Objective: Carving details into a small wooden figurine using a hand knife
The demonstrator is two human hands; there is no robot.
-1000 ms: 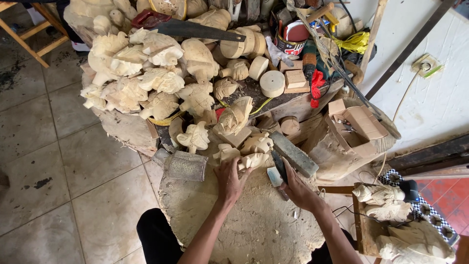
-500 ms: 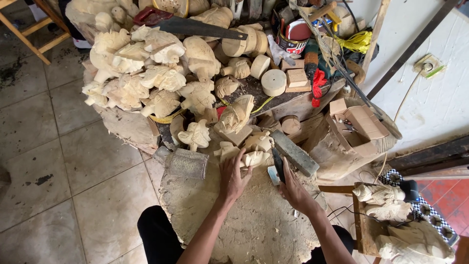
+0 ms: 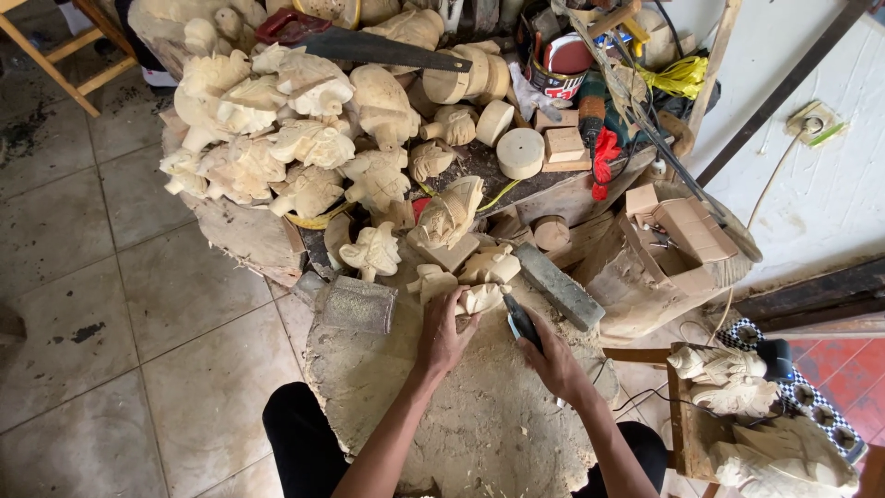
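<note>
We judge the pale wooden carving (image 3: 481, 297) light, stiff and brittle at its thin edges, so our left hand (image 3: 444, 334) closes its grip around the thick body. Our right hand (image 3: 555, 358) is wrapped tight on the dark rotary tool (image 3: 522, 323).

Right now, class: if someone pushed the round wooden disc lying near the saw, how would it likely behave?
The wooden disc lies on its flat face, so it would probably slide, not roll. It looks solid and rigid, likely light for its size. Crowded by small wooden blocks, it may bump them.
</note>
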